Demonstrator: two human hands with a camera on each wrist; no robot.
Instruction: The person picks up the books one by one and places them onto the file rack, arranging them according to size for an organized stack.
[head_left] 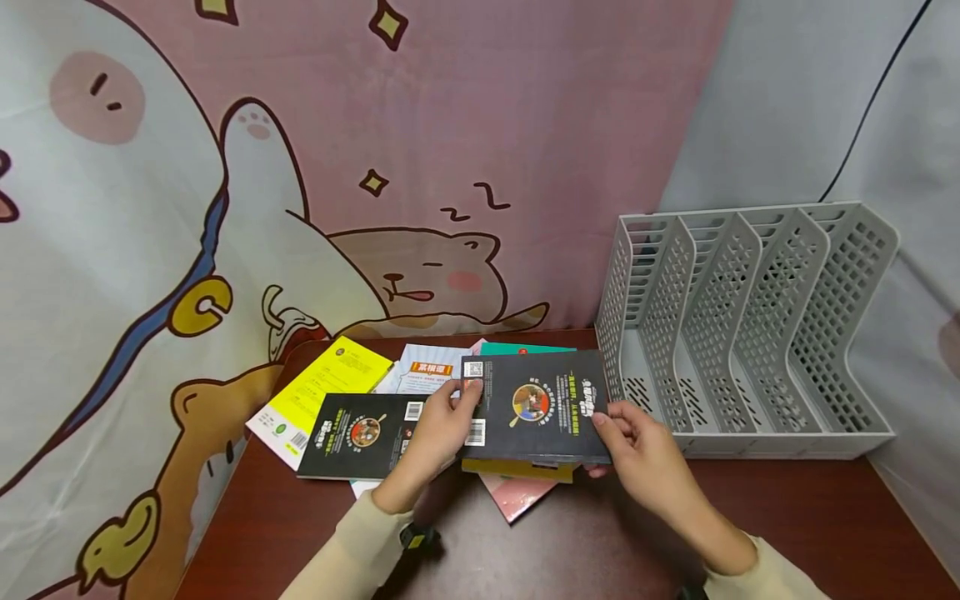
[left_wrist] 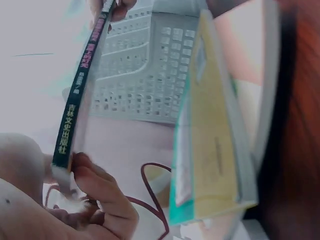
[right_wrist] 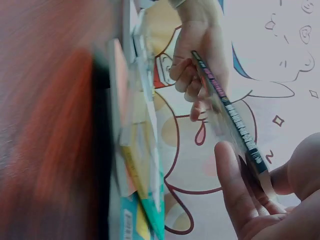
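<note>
A thin black book (head_left: 551, 408) with a round picture and barcode on its cover is held level above a pile of books. My left hand (head_left: 442, 425) pinches its left edge, thumb on top. At the opposite edge my right hand (head_left: 641, 446) grips it between thumb and fingers. Both wrist views show the book's dark spine (left_wrist: 75, 100) from the side, apart from the books underneath. Below it lie a yellow book (head_left: 517, 473), a pink book (head_left: 513, 500) and a green one (head_left: 491, 347), partly hidden. Another black book (head_left: 352, 437) lies left of my left hand.
A grey rack (head_left: 750, 446) with several slanted slots stands at the right of the brown table (head_left: 795, 517). At the left are a bright yellow book (head_left: 330, 387) and a light blue-white book (head_left: 420, 362). A cartoon-printed cloth (head_left: 562, 150) hangs behind the table.
</note>
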